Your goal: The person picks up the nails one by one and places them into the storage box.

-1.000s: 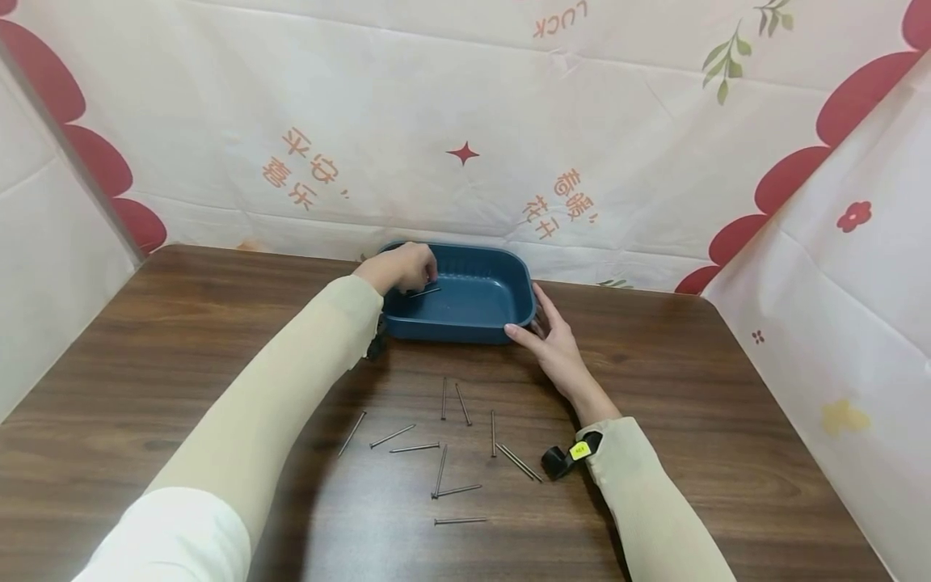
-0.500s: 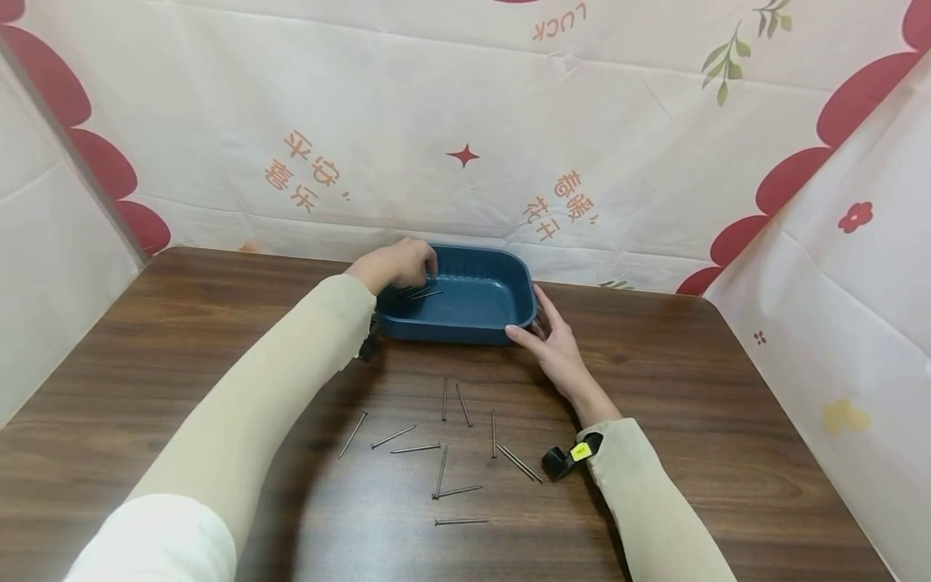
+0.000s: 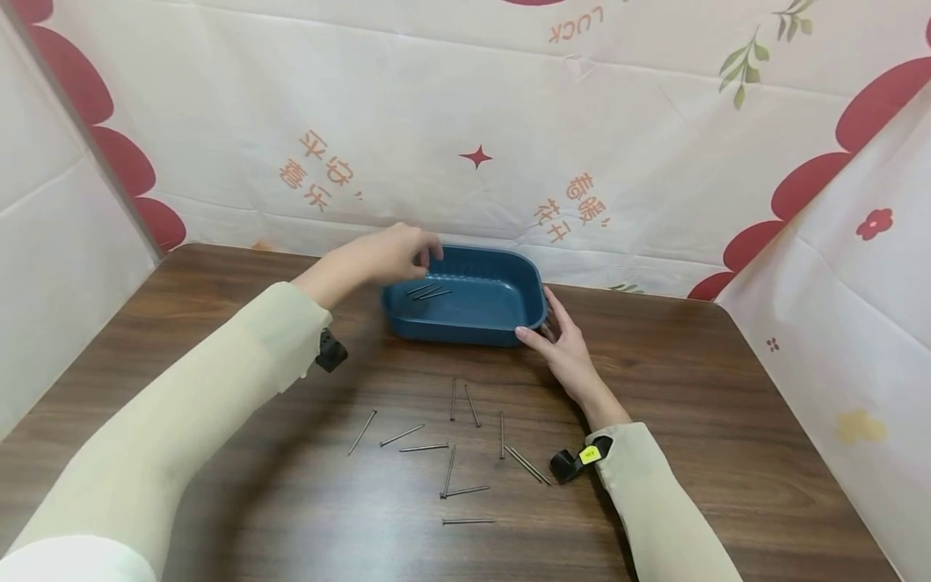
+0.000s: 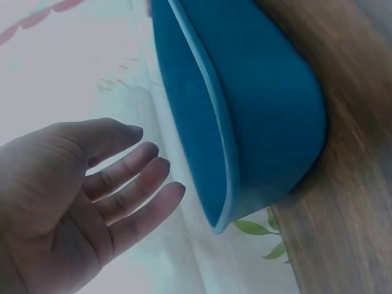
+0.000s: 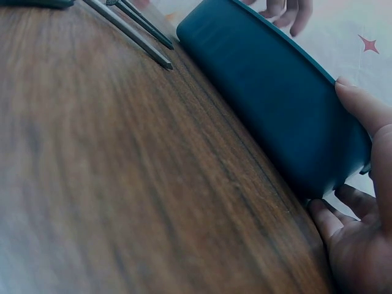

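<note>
A blue plastic tray (image 3: 458, 333) stands near the back of the wooden table, with a few nails (image 3: 435, 294) lying in its left part. Over its left end hovers my left hand (image 3: 393, 252), holding nothing. In the left wrist view, that hand (image 4: 73, 196) has loosely bent fingers just outside the tray's rim (image 4: 225, 141). My right hand (image 3: 575, 364) grips the tray's right end. Its thumb (image 5: 361, 104) presses on the rim while the other fingers reach low round the outer wall. Several loose nails (image 3: 424, 448) lie scattered on the table in front.
The wooden table (image 3: 691, 453) runs up to a white printed cloth (image 3: 407, 97) hanging behind the tray and along both sides. Black wrist cameras are strapped at the left sleeve (image 3: 330, 352) and right sleeve (image 3: 567, 465).
My left hand has let go of nails in the tray and lifted up and to the left, exposing them. The right hand keeps its hold; the nails on the table have stayed put.
</note>
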A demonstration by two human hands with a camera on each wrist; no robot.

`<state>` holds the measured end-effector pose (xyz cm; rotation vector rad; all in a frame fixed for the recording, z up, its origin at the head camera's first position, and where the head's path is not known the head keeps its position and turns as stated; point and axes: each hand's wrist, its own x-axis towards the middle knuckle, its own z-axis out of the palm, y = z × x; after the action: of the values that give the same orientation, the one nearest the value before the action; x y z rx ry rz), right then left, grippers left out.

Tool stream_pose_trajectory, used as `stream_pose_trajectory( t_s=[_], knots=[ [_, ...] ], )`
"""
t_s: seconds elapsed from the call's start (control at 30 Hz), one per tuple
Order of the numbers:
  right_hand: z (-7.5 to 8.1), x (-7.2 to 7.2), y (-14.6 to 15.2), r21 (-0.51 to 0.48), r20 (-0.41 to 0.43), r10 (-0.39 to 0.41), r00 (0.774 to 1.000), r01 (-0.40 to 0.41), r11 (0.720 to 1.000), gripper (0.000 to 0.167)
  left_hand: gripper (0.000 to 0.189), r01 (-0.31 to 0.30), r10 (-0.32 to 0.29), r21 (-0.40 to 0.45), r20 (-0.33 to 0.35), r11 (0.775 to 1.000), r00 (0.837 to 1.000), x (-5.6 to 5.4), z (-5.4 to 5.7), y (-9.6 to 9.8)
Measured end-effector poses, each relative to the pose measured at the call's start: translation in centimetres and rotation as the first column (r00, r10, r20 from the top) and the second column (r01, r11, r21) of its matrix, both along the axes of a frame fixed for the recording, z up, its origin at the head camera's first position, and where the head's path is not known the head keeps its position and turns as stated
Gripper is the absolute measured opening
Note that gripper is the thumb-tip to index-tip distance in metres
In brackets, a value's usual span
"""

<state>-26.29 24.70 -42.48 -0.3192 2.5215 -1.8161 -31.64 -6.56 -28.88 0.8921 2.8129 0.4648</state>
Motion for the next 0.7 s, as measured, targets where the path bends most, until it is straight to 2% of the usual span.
stream_pose_trajectory(
  t_s=[0.23, 0.53, 0.7],
  knots=[
    [0.1, 0.0, 0.1, 0.003, 0.005, -0.002, 1.0, 0.002, 1.0, 0.086, 0.029, 0.032, -0.03, 0.027, -0.059, 0.999, 0.998, 3.1, 0.4, -1.3],
    [0.2, -0.1, 0.2, 0.009, 0.014, -0.005, 1.0, 0.005, 1.0, 0.087, 0.028, 0.067, -0.068, -0.02, -0.06, 0.998, 0.996, 6.4, -0.5, -1.8],
    [0.1, -0.1, 0.0, 0.012, 0.017, -0.003, 1.0, 0.003, 1.0, 0.088, 0.027, 0.054, -0.055, -0.03, -0.069, 0.998, 0.996, 8.1, -1.3, -1.9]
  ],
)
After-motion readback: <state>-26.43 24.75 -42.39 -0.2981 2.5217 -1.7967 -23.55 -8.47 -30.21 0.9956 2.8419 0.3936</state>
